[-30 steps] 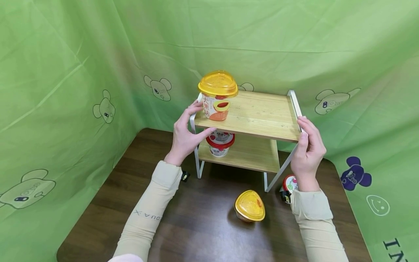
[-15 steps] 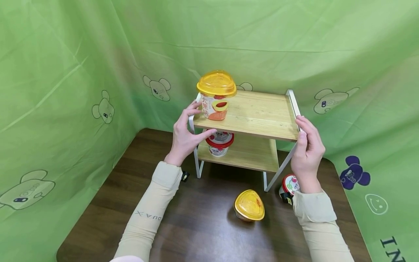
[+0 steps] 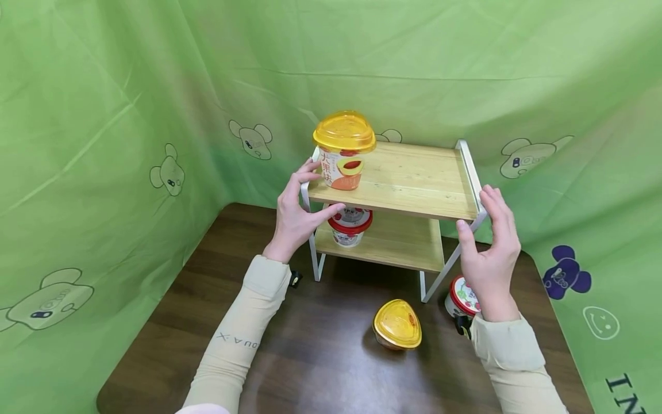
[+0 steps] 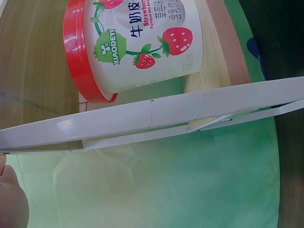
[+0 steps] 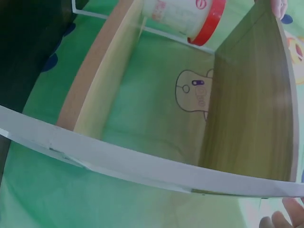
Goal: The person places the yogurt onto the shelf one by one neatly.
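Observation:
A two-tier wooden shelf rack (image 3: 419, 178) with white metal side frames stands on the table. My left hand (image 3: 295, 221) holds its upper left corner, thumb at the front edge of the top board and fingers by the side frame. Right beside those fingers stands a yellow-lidded cup (image 3: 343, 155) with a peach picture. Below, a red-lidded strawberry milk pudding cup (image 4: 142, 40) sits on the lower board. My right hand (image 3: 491, 253) is at the upper right corner, thumb and fingers spread, apart from the frame (image 5: 142, 159) or barely touching it; I cannot tell which.
Another yellow-lidded cup (image 3: 397, 324) is on the dark wooden table (image 3: 320, 345) in front of the rack. A red-lidded cup (image 3: 462, 294) stands to the right of the rack, partly behind my right wrist. Green printed cloth (image 3: 155, 86) surrounds the table.
My right hand has let go of the rack's right frame and moved slightly outward, its thumb and fingers spreading. The left hand stays at the left corner; the cups have not moved.

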A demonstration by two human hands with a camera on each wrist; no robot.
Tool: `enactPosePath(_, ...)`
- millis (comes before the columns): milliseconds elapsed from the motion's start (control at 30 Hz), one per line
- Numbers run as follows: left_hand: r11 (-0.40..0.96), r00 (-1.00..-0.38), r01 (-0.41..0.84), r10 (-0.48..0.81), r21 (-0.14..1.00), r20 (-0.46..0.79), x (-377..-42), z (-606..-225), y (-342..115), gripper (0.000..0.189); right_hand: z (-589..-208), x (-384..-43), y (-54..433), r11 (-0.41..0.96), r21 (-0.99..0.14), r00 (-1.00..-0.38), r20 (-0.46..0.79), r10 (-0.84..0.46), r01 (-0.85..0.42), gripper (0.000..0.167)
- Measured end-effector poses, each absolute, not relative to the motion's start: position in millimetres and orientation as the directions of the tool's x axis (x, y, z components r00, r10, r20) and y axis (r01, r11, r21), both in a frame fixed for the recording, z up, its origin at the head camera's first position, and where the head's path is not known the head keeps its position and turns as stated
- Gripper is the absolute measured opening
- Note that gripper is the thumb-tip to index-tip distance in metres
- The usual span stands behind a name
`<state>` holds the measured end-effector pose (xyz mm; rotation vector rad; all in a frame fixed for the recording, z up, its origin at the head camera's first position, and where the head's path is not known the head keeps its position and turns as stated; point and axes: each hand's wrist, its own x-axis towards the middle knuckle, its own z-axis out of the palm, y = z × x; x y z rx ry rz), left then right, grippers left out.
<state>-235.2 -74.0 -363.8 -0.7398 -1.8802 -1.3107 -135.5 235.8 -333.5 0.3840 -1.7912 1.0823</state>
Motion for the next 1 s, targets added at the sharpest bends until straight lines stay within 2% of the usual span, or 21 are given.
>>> enactPosePath(133, 0.312, -0.584, 0.781, 0.056, 0.541, 0.810, -234.8, -364.4, -73.5, 0.064, -335.8, -129.7, 233.2, 0.571, -0.476, -0.434, 0.874, 0.220, -0.669, 0.057)
enactPosePath(333, 0.321, -0.580, 0.783, 0.066, 0.533, 0.812, -233.3, -363.3, -73.8, 0.064, -346.9, -123.6, 226.2, 0.593, -0.371, -0.261, 0.928, 0.266, -0.715, 0.056)
enactPosePath(433, 0.322, -0.579, 0.783, 0.066, 0.532, 0.813, -232.8, -362.6, -73.8, 0.064, -351.8, -120.4, 223.1, 0.582, -0.339, -0.224, 0.939, 0.262, -0.739, 0.053)
enactPosePath(733, 0.326, -0.590, 0.774, 0.063, 0.542, 0.805, -232.4, -362.5, -74.6, 0.063, -359.4, -111.4, 223.4, 0.513, -0.326, -0.286, 0.945, 0.157, -0.794, 0.049)
enactPosePath(1000, 0.321, -0.595, 0.771, 0.054, 0.550, 0.802, -230.7, -362.1, -73.3, 0.062, -374.9, -105.9, 230.4, 0.434, -0.347, -0.401, 0.915, -0.036, -0.831, 0.045)
